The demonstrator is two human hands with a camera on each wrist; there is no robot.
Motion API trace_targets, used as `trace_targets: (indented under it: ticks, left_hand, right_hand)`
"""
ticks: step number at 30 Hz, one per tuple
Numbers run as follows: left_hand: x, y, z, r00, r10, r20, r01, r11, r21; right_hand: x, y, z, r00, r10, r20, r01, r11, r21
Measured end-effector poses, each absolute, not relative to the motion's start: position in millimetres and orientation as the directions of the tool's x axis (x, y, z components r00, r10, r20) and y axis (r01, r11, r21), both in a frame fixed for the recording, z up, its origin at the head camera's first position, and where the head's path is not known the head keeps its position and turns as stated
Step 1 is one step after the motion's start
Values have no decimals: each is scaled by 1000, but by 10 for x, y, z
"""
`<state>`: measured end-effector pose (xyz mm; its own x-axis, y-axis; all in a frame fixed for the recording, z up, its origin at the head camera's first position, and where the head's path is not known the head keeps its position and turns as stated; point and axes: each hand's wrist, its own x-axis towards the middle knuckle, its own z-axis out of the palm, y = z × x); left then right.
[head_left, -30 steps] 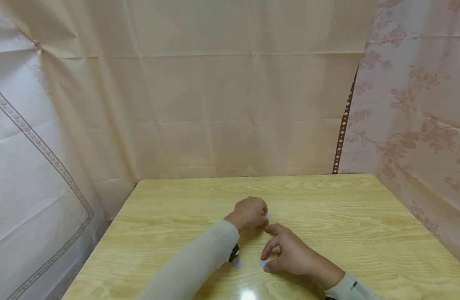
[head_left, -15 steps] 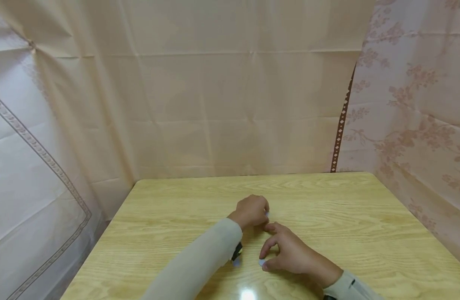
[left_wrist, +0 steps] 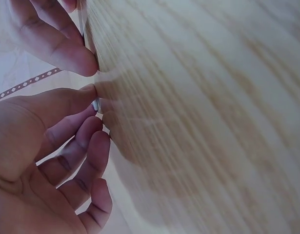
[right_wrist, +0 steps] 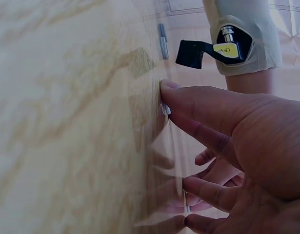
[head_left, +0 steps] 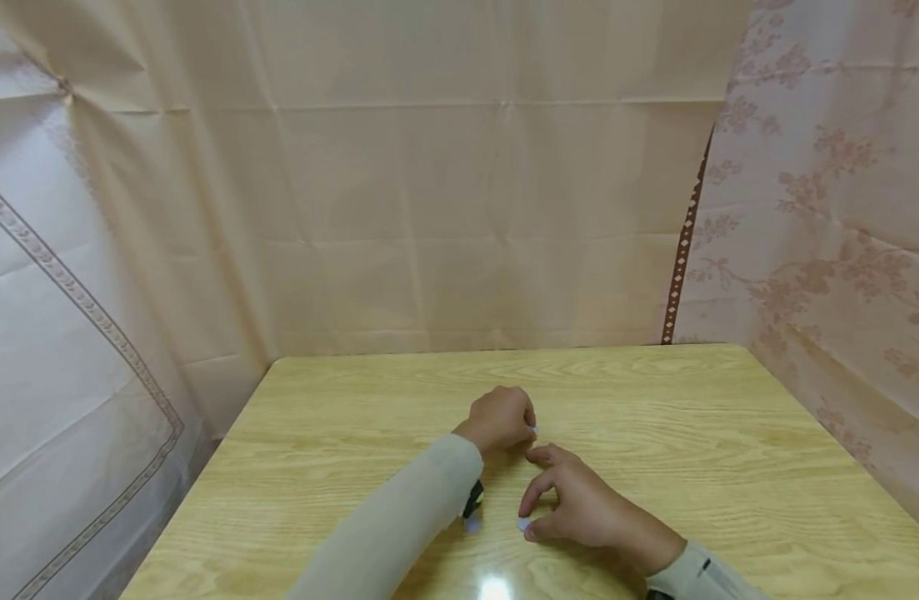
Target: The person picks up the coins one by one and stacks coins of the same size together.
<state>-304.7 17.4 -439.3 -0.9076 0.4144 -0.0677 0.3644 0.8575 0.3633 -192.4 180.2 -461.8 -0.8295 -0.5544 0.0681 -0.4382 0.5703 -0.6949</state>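
Note:
My left hand point(head_left: 496, 418) reaches across the wooden table and pinches a small pale disc point(head_left: 535, 431) at its fingertips. In the left wrist view, a thin edge of that disc point(left_wrist: 95, 105) shows under the thumb and index finger, close to the tabletop. Nearer to me, my right hand point(head_left: 582, 507) pinches a second pale disc point(head_left: 522, 524) between thumb and index finger; its edge point(right_wrist: 165, 109) appears low on the table in the right wrist view. The right hand's other fingers spread toward the left hand. A third pale disc point(head_left: 471, 524) lies beside the left wrist, partly covered.
The wood-grain table point(head_left: 339, 433) extends around both hands. A black wrist mount point(right_wrist: 191, 53) with a yellow label hangs from the left sleeve near the third disc. Beige cloth point(head_left: 459, 208) hangs behind the table, and flowered cloth point(head_left: 834, 250) lines the right side.
Both hands stay almost in place, with only slight shifts. The left wrist mount has come to cover part of the third disc.

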Motion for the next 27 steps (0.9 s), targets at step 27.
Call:
trace_targets:
  ticks: [27]
  left_hand:
    - [-3191, -38, -4501, -907, 412, -89, 226, 654, 722]
  right_hand:
    - [-1935, 1792, -4633, -835, -545, 72, -441, 587, -679]
